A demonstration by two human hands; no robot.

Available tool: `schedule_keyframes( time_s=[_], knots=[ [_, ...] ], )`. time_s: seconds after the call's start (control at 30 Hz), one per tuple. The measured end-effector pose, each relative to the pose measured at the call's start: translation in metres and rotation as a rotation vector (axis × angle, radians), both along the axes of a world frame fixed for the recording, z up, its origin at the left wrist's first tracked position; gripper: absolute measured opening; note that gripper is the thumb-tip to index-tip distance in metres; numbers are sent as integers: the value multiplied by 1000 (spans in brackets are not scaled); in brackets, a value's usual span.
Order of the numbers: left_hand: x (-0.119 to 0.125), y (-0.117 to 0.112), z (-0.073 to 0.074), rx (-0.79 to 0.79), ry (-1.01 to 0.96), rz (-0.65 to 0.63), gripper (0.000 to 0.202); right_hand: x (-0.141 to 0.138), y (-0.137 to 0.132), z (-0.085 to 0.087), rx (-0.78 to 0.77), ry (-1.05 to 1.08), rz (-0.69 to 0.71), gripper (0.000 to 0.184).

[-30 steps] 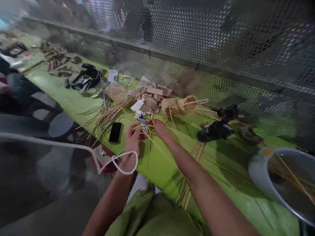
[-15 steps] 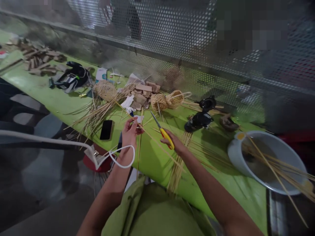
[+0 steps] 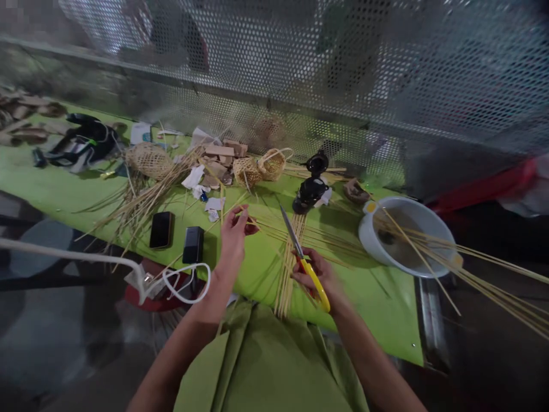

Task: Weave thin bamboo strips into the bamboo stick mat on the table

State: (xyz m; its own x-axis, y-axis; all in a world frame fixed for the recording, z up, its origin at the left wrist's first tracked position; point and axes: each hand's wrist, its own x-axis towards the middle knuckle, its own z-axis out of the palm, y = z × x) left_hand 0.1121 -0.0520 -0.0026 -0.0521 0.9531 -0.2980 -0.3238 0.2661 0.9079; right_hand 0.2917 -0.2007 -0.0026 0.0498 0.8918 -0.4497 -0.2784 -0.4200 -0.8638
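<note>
Fingers pinched together, my left hand (image 3: pixel 235 233) grips a thin bamboo strip over the green table; parts of the strip are hard to follow against others behind it. My right hand (image 3: pixel 319 277) is wrapped round yellow-handled scissors (image 3: pixel 315 280), whose blades point away from me and look closed. Beneath the scissors lies a bundle of flat bamboo strips (image 3: pixel 283 280), crossed by several thinner strips running to the right. Two small woven baskets (image 3: pixel 271 166) sit beyond my hands.
A grey-white bucket (image 3: pixel 364 234) with water and long strips stands right. Left are a phone (image 3: pixel 161 230), black box (image 3: pixel 193 245), loose strips (image 3: pixel 158 191) and woven piece (image 3: pixel 149 160). A black bottle (image 3: pixel 309 194) stands before the perforated metal screen (image 3: pixel 257 63). A white cable (image 3: pixel 86 257) hangs left.
The view has swung right, so table items appear further left. My right hand has come nearer my body with the scissors. My left hand keeps its pinch.
</note>
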Motion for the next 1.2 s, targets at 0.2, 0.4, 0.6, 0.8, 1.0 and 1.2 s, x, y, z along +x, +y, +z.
schedule_keyframes(
  time_s=[0.2, 0.4, 0.6, 0.8, 1.0, 1.2],
  knots=[
    [10, -22, 7, -64, -56, -183, 42, 2, -9, 12, -7, -69, -81, 60],
    [9, -37, 7, -122, -199, -258, 33, 3, -15, 12, 1, -137, -132, 59],
    [8, -39, 14, -130, -129, -313, 33, 4, -18, 8, -5, -96, -136, 60],
    [13, -43, 16, -122, -22, -324, 36, 5, -18, 7, -10, -109, -117, 61],
    [14, -37, 19, -119, -38, -287, 36, 10, -21, 12, 47, -68, -37, 57],
    [11, -32, 27, -89, -40, -264, 33, 34, -40, 23, 105, -92, 212, 62]
  ],
)
